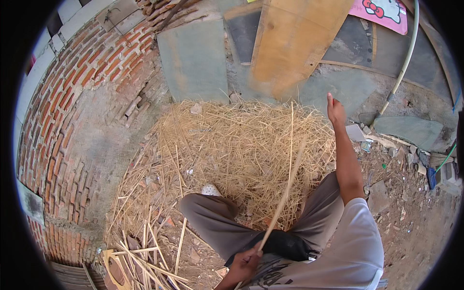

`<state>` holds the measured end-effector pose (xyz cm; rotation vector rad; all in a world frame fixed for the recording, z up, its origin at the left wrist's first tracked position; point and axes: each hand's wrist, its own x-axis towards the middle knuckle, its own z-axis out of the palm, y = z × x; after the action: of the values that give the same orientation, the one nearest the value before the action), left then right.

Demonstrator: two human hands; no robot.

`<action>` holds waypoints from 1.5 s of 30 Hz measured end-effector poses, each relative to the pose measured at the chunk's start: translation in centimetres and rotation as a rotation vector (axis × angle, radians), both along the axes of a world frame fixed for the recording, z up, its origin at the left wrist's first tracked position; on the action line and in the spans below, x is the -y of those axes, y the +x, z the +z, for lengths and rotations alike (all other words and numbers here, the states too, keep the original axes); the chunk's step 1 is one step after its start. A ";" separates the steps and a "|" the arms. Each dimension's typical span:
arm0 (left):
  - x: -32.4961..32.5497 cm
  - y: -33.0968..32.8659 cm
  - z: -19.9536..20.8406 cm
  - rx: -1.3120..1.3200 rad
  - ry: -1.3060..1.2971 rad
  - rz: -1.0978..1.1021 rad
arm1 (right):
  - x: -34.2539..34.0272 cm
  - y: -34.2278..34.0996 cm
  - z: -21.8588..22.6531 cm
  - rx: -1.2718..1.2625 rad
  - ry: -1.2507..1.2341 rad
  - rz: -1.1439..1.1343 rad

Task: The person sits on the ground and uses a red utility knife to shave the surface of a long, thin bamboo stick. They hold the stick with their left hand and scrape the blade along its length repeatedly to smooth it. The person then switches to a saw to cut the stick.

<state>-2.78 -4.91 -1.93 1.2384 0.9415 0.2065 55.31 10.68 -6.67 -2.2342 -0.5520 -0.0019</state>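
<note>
My left hand (244, 265), low in front of my lap, is closed round a long pale bamboo strip (279, 208). The strip slants up and away to the right, its far end blurred over the shavings. Stretched out ahead on the right, my right hand (336, 110) has its fingers curled in and its thumb up; whatever it may hold is hidden. A black pad or cloth (282, 244) lies across my lap beneath the strip. Between my bent legs and the wall spreads a heap of thin straw-coloured shavings (241, 145).
More bamboo strips (150, 258) lie crossed at the lower left. A worn brick wall (67, 125) rises on the left. Grey and brown boards (290, 43) lean at the back, with a pale pipe (408, 58) at right. Rubble (401, 154) and a grey block (449, 178) lie on the right.
</note>
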 end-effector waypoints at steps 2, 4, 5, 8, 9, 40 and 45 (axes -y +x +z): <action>-1.6 -0.2 -0.3 0.016 0.073 0.122 | 1.1 -0.2 -1.2 0.002 -0.052 0.017; -4.1 0.6 0.3 0.045 0.142 0.248 | 0.3 -1.4 -2.1 0.086 -0.163 0.101; -4.7 1.0 0.6 0.048 0.175 0.329 | 0.0 -2.9 -1.9 0.067 -0.239 0.207; -6.9 2.8 1.6 0.133 0.320 0.348 | -0.8 -10.0 1.6 0.029 -0.342 0.533; -7.6 3.6 1.4 0.150 0.353 0.343 | -0.5 -12.6 2.8 0.030 -0.302 0.631; -8.5 9.0 1.6 0.396 -0.022 0.317 | 0.3 -23.2 2.5 0.726 0.147 0.917; -8.1 8.8 2.0 0.337 0.025 0.272 | -0.1 -22.7 2.1 0.746 0.164 0.925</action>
<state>6.07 3.22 0.10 1.0529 0.8103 0.6245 32.62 10.81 -4.59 -1.5821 -1.8574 -0.3962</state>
